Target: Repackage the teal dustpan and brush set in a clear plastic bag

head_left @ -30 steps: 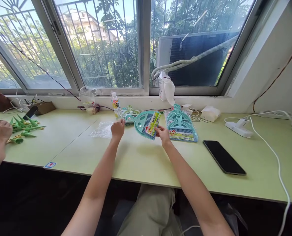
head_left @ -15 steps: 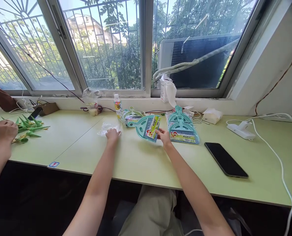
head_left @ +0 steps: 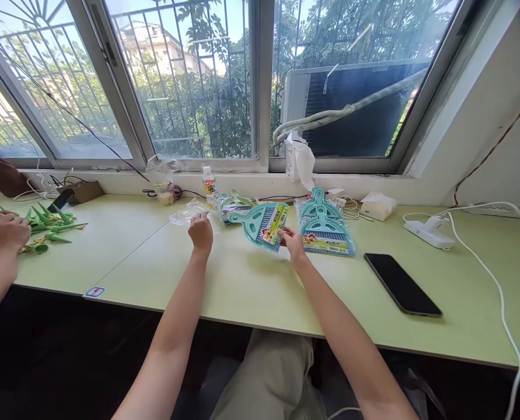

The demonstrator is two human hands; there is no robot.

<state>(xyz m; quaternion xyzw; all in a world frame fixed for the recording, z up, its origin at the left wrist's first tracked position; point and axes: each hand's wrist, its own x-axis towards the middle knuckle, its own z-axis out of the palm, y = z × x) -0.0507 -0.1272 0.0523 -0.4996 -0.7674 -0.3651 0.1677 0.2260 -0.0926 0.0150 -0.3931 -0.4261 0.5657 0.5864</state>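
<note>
My right hand (head_left: 292, 241) grips the edge of a teal dustpan and brush set (head_left: 262, 225) with a yellow-green label, its handle pointing left, raised a little over the table. My left hand (head_left: 200, 232) is closed at a clear plastic bag (head_left: 185, 213), its fingertips on the bag's right part. Just right of my right hand lies a stack of bagged teal dustpan sets (head_left: 325, 233). Behind the held set are green dustpan sets (head_left: 233, 204) in clear wrapping.
A bottle (head_left: 209, 185) and a plastic bag with a cup (head_left: 165, 189) stand by the window. A black phone (head_left: 402, 284) and a power strip (head_left: 429, 231) lie right. Another person's hands (head_left: 8, 230) are among green plastic pieces (head_left: 52, 221) at left.
My left hand has closed and risen slightly, and the clear bag has been pulled up and spread toward the bottle. The held dustpan set has hardly moved.
</note>
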